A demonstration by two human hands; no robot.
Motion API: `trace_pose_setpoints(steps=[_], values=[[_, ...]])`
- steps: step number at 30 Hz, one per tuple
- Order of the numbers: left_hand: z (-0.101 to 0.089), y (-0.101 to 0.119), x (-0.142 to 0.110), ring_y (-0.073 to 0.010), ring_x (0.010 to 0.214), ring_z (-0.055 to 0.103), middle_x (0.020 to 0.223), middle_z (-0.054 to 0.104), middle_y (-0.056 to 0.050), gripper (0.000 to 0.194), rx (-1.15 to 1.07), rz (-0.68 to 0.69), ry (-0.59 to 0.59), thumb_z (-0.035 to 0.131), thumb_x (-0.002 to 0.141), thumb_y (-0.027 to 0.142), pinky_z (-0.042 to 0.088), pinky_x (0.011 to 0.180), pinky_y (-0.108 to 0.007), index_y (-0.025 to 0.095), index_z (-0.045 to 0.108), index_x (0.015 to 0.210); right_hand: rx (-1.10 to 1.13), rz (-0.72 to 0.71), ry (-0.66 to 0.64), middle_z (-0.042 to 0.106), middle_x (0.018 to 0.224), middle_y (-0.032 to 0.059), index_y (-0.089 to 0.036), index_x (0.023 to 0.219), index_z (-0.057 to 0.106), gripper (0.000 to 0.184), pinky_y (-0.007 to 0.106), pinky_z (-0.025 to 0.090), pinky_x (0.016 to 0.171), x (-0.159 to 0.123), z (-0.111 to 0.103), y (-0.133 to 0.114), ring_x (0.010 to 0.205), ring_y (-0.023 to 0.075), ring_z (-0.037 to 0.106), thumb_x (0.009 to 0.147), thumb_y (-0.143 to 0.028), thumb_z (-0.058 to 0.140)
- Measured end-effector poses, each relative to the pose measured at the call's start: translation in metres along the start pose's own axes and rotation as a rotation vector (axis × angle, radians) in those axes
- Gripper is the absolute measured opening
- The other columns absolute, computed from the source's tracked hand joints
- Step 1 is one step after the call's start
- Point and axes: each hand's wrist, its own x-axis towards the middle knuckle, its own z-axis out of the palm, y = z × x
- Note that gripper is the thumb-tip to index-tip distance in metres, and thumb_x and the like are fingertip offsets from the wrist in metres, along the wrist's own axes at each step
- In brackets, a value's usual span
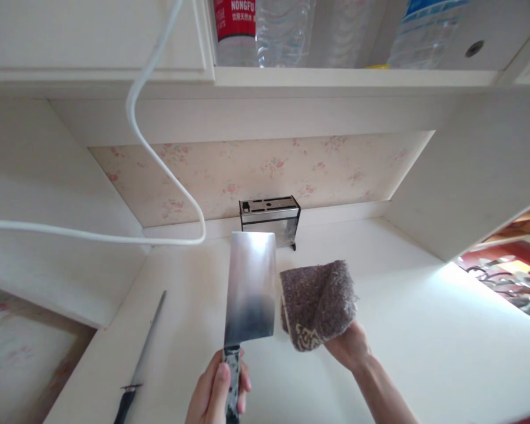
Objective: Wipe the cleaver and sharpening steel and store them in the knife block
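My left hand (218,391) is wrapped round the handle of a steel cleaver (250,285), which stands upright with its broad blade facing me. My right hand (348,346) grips a folded grey-brown towel (317,303) held just to the right of the blade, close to it but apart. Both hands hover above the white countertop (424,330). Behind the cleaver, against the back wall, stands a metal knife block (270,219) with slots in its top.
A sharpening steel (140,359) with a black handle lies on the counter at the left. A white cable (159,159) loops down from above. Water bottles (265,29) stand on the shelf overhead. White cabinet walls close in both sides.
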Motion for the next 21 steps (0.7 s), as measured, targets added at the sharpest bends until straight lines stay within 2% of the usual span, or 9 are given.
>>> trace_pose_setpoints(steps=[2, 3, 5, 8, 10, 13, 15, 18, 21], values=[[0.015, 0.003, 0.002, -0.0088, 0.045, 0.047, 0.066, 0.057, 0.0, 0.05, -0.192, -0.105, -0.043, 0.039, 0.09, 0.065, 0.038, 0.045, -0.023, 0.018, 0.056, 0.095, -0.01, 0.086, -0.071, 0.076, 0.087, 0.0127, -0.019, 0.081, 0.074, 0.044, 0.046, 0.051, 0.088, -0.014, 0.027, 0.017, 0.094, 0.0328, 0.069, 0.05, -0.046, 0.088], [0.021, 0.002, 0.003, -0.0086, 0.045, 0.046, 0.062, 0.055, 0.001, 0.051, -0.2, -0.135, -0.063, 0.041, 0.088, 0.066, 0.036, 0.045, -0.022, 0.018, 0.056, 0.09, -0.025, 0.113, -0.111, 0.076, 0.087, 0.0127, -0.018, 0.082, 0.074, 0.047, 0.045, 0.052, 0.085, -0.021, 0.043, 0.023, 0.094, 0.0335, 0.068, 0.045, -0.043, 0.09], [0.03, -0.001, 0.005, -0.009, 0.045, 0.043, 0.054, 0.051, 0.003, 0.051, -0.094, -0.161, -0.079, 0.041, 0.088, 0.067, 0.035, 0.047, -0.023, 0.018, 0.054, 0.081, -0.087, 0.109, -0.18, 0.075, 0.087, 0.0121, -0.017, 0.085, 0.073, 0.052, 0.043, 0.054, 0.077, -0.034, 0.072, 0.033, 0.09, 0.0335, 0.068, 0.041, -0.036, 0.093], [0.035, -0.01, 0.005, -0.0111, 0.049, 0.043, 0.051, 0.048, 0.004, 0.049, 0.091, -0.16, -0.032, 0.041, 0.088, 0.067, 0.037, 0.051, -0.024, 0.019, 0.054, 0.086, -0.213, 0.034, -0.193, 0.073, 0.089, 0.012, -0.012, 0.095, 0.072, 0.05, 0.039, 0.055, 0.07, -0.046, 0.099, 0.039, 0.082, 0.0294, 0.068, 0.052, -0.029, 0.089], [0.035, -0.013, 0.004, -0.0114, 0.05, 0.044, 0.054, 0.048, 0.005, 0.049, 0.109, -0.185, -0.037, 0.04, 0.088, 0.067, 0.038, 0.052, -0.024, 0.02, 0.053, 0.091, -0.268, -0.007, -0.129, 0.073, 0.091, 0.0121, -0.01, 0.096, 0.071, 0.044, 0.038, 0.055, 0.072, -0.046, 0.101, 0.041, 0.08, 0.0268, 0.067, 0.058, -0.026, 0.087], [0.035, -0.012, 0.006, -0.0097, 0.048, 0.042, 0.054, 0.046, 0.006, 0.047, 0.117, -0.22, -0.108, 0.037, 0.09, 0.065, 0.036, 0.05, -0.023, 0.02, 0.05, 0.084, -0.259, 0.001, 0.012, 0.073, 0.097, 0.0124, -0.009, 0.095, 0.071, 0.04, 0.038, 0.055, 0.076, -0.039, 0.092, 0.043, 0.081, 0.0256, 0.068, 0.061, -0.024, 0.085], [0.034, -0.008, 0.01, -0.0083, 0.047, 0.041, 0.056, 0.045, 0.006, 0.047, 0.147, -0.202, -0.166, 0.036, 0.091, 0.064, 0.034, 0.048, -0.022, 0.02, 0.047, 0.08, -0.226, 0.025, 0.062, 0.073, 0.1, 0.0133, -0.009, 0.096, 0.071, 0.04, 0.039, 0.056, 0.077, -0.033, 0.085, 0.041, 0.082, 0.0257, 0.069, 0.061, -0.024, 0.085], [0.027, -0.001, 0.015, -0.007, 0.046, 0.04, 0.058, 0.044, 0.006, 0.047, 0.21, -0.185, -0.274, 0.034, 0.092, 0.063, 0.032, 0.047, -0.021, 0.02, 0.046, 0.079, -0.176, 0.036, 0.083, 0.074, 0.098, 0.0133, -0.009, 0.098, 0.07, 0.042, 0.039, 0.057, 0.076, -0.023, 0.078, 0.03, 0.082, 0.0269, 0.07, 0.061, -0.023, 0.085], [0.015, 0.005, 0.015, -0.0073, 0.046, 0.041, 0.059, 0.046, 0.006, 0.047, 0.272, -0.246, -0.364, 0.035, 0.091, 0.065, 0.033, 0.048, -0.022, 0.02, 0.048, 0.084, -0.129, 0.04, 0.136, 0.076, 0.092, 0.0115, -0.011, 0.097, 0.069, 0.044, 0.039, 0.058, 0.073, -0.014, 0.072, 0.013, 0.079, 0.028, 0.072, 0.058, -0.022, 0.086]])
